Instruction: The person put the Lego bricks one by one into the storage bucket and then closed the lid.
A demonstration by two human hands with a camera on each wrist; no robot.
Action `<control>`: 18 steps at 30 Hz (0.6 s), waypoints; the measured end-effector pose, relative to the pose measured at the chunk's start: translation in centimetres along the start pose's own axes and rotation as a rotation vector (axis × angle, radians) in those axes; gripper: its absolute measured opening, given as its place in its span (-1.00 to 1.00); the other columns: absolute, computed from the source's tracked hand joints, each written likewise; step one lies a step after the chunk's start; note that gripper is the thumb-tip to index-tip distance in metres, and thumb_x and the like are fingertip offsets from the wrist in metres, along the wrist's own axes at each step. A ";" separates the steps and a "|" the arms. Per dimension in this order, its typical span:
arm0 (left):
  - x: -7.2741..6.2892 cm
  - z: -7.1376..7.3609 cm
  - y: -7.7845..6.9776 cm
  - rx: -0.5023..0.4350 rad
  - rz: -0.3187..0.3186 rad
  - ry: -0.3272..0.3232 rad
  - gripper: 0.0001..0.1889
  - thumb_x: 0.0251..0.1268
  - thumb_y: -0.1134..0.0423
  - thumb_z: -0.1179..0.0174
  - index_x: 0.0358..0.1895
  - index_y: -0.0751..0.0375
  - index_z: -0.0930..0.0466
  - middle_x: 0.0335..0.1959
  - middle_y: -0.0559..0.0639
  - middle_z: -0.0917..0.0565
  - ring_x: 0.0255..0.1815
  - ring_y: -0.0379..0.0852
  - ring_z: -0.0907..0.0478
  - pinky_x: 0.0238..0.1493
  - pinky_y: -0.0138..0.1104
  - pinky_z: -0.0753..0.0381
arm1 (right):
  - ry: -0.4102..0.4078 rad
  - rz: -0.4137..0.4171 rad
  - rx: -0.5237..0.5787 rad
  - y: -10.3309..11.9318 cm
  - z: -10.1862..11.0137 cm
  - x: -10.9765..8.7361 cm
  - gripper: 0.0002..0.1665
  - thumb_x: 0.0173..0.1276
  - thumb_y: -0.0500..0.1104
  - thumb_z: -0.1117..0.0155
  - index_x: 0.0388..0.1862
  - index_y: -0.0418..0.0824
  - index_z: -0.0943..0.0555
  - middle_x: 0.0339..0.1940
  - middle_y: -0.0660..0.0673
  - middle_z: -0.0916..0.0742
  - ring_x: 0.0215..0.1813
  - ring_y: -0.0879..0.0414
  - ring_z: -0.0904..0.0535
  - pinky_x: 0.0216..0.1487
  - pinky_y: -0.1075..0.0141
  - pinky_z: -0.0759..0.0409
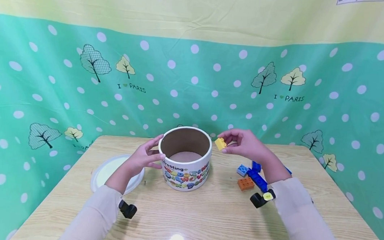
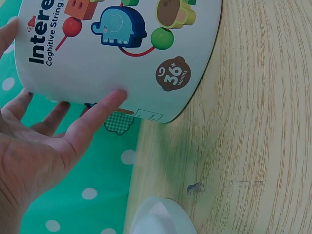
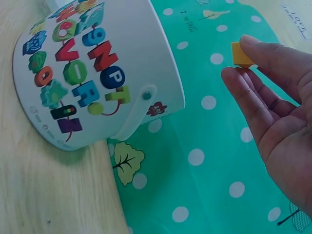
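Note:
A white round bucket (image 1: 185, 174) printed with colourful letters stands upright at the middle of the table; its brown inner wall and part of its floor show. With fingers spread, my left hand (image 1: 143, 156) touches its left side near the rim; in the left wrist view the thumb (image 2: 100, 113) lies along the outer wall. To the right of the bucket, my right hand (image 1: 244, 143) pinches a yellow toy brick (image 1: 221, 143) between thumb and fingertips, at about rim height. The right wrist view shows the yellow brick (image 3: 242, 54) apart from the bucket.
A pale round lid (image 1: 106, 170) lies on the table under my left forearm. Below my right hand lie an orange brick (image 1: 245, 183), a light blue brick (image 1: 242, 170) and dark blue pieces (image 1: 258, 180), partly hidden by the arm. A green dotted curtain (image 1: 193, 98) hangs behind the table.

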State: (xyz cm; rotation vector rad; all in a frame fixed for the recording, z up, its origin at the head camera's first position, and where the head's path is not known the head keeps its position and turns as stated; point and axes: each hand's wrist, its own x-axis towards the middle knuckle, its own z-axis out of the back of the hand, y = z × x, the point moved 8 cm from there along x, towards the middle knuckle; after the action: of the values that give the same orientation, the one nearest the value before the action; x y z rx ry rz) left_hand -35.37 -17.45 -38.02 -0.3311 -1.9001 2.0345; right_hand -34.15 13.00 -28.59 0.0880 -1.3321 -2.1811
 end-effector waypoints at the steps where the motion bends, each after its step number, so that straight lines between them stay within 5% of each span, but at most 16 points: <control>1: 0.0 0.0 0.0 0.002 0.000 0.000 -0.14 0.27 0.23 -0.28 0.57 -0.06 0.00 0.49 0.25 -0.08 0.41 0.46 -0.12 -0.07 0.09 -0.63 | 0.000 0.001 -0.004 0.2 0.0 0.2 -0.49 0.15 -0.25 -0.50 0.10 -0.27 -0.61 -0.14 -0.19 -0.65 -0.08 -0.10 -0.56 -0.11 0.25 -0.68; 18: 0.0 0.0 0.1 -0.006 0.003 -0.007 -0.16 0.28 0.27 -0.25 0.56 -0.05 -0.01 0.48 0.24 -0.10 0.41 0.43 -0.14 -0.09 0.08 -0.64 | 0.016 -0.022 -0.002 1.8 -1.2 3.9 -0.55 0.12 -0.31 -0.50 0.03 -0.23 -0.64 -0.11 -0.17 -0.69 -0.08 -0.05 -0.63 -0.08 0.21 -0.68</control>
State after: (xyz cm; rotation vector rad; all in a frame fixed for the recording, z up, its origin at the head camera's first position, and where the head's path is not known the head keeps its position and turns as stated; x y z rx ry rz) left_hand -35.38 -17.50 -38.16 -0.3288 -1.9109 2.0348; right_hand -36.22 9.46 -26.73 0.1200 -1.3260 -2.1951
